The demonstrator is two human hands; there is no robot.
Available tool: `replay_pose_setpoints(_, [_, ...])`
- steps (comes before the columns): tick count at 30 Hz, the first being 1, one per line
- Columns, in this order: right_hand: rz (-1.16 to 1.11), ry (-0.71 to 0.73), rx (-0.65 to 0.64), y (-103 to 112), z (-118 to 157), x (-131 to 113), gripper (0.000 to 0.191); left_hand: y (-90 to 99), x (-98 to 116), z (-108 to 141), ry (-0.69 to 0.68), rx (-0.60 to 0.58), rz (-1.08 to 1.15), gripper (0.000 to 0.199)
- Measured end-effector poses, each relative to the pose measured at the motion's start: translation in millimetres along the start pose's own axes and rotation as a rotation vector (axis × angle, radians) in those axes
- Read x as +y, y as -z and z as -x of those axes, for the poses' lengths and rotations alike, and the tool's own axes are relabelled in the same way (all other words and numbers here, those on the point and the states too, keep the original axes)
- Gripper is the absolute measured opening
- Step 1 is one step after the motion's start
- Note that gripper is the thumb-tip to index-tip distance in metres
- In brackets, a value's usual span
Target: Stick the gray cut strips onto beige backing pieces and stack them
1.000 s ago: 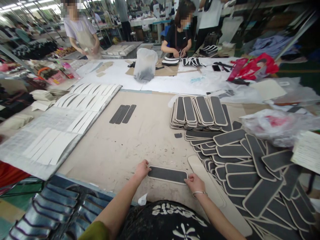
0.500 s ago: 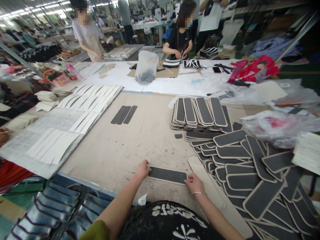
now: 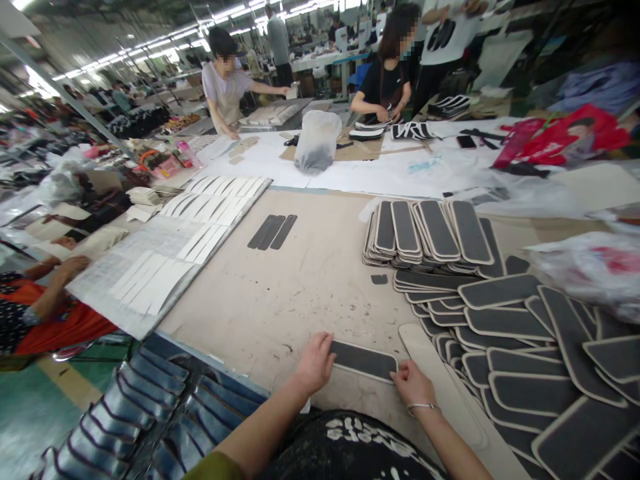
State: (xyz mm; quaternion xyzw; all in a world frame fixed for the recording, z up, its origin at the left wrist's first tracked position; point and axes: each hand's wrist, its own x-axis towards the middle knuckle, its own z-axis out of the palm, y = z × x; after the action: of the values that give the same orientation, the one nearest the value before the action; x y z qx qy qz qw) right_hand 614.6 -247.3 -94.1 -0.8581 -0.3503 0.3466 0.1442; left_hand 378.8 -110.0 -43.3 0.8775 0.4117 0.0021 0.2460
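A dark grey rectangular panel (image 3: 364, 361) with rounded corners and a beige rim lies at the near edge of the table, in front of my body. My left hand (image 3: 316, 365) grips its left end, fingers curled and covering that corner. At the opposite end, my right hand (image 3: 413, 385) pinches the right edge between thumb and fingers. Just right of that hand is a long beige board (image 3: 440, 373). Many similar panels (image 3: 533, 393) lie in a loose, overlapping heap farther right.
Neat stacks of panels (image 3: 417, 230) stand behind the heap. Three narrow dark strips (image 3: 273, 232) lie mid-table, and a small dark scrap (image 3: 379, 279) sits near the stacks. White strips cover a board (image 3: 100, 280) at left. Co-workers stand across the table; another person's hands show at far left.
The view has swung left, so everything appears farther right. My left hand now covers more of the panel's left end. A co-worker across the table has stretched out an arm.
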Motion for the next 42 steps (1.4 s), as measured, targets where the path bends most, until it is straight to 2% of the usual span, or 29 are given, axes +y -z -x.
replay_pose_setpoints(2, [0.021,0.015,-0.009,-1.8,-0.5,2.1,0.013,-12.3,17.6,6.4,-0.293,-0.066,-0.055,0.057])
replay_pose_setpoints(3, [0.034,0.021,-0.011,-2.8,-1.1,3.6,0.014,-18.2,24.1,7.3,-0.395,-0.103,-0.086,0.062])
replay_pose_setpoints(5, [0.057,0.034,-0.014,-4.8,-2.6,6.9,0.015,-26.3,28.9,5.9,-0.496,-0.150,-0.151,0.069])
replay_pose_setpoints(7, [0.071,0.046,-0.011,-6.4,-4.1,9.5,0.017,-27.5,20.7,3.5,-0.505,-0.161,-0.207,0.069])
replay_pose_setpoints(14, [0.080,0.108,0.068,-6.0,0.6,6.4,0.018,-14.7,-44.5,4.6,-0.360,-0.109,-0.326,0.066])
replay_pose_setpoints(17, [0.094,0.134,0.110,-2.1,6.8,9.4,0.020,-19.4,-54.7,2.8,-0.366,-0.113,-0.329,0.069])
replay_pose_setpoints(20, [0.099,0.183,0.174,0.4,16.2,9.5,0.031,-25.4,-57.0,0.9,-0.381,-0.112,-0.317,0.070])
replay_pose_setpoints(21, [0.106,0.238,0.187,-0.6,19.5,5.7,0.035,-26.8,-57.4,0.4,-0.386,-0.109,-0.315,0.070])
replay_pose_setpoints(23, [0.153,0.445,0.167,-7.3,24.2,-10.4,0.042,-28.9,-58.7,-0.2,-0.389,-0.100,-0.316,0.069])
replay_pose_setpoints(26, [0.285,0.815,0.031,-28.4,23.1,-49.9,0.057,-31.6,-61.5,-1.4,-0.392,-0.076,-0.336,0.069])
replay_pose_setpoints(28, [0.342,0.929,-0.061,-44.0,17.1,-74.4,0.068,-33.4,-63.1,-2.2,-0.406,-0.066,-0.355,0.070])
replay_pose_setpoints(30, [0.382,0.973,-0.135,-53.9,9.7,-86.5,0.075,-34.5,-63.6,-2.6,-0.415,-0.064,-0.376,0.071])
replay_pose_setpoints(33, [0.437,0.940,-0.164,-51.6,2.4,-73.7,0.077,-34.1,-62.2,-2.6,-0.403,-0.070,-0.399,0.070])
replay_pose_setpoints(39, [0.515,0.665,-0.018,-18.9,3.5,-9.2,0.075,-31.4,-57.6,-3.9,-0.394,-0.074,-0.421,0.068])
replay_pose_setpoints(42, [0.501,0.604,-0.030,-9.8,8.1,-1.2,0.076,-32.2,-58.2,-2.7,-0.423,-0.021,-0.449,0.068])
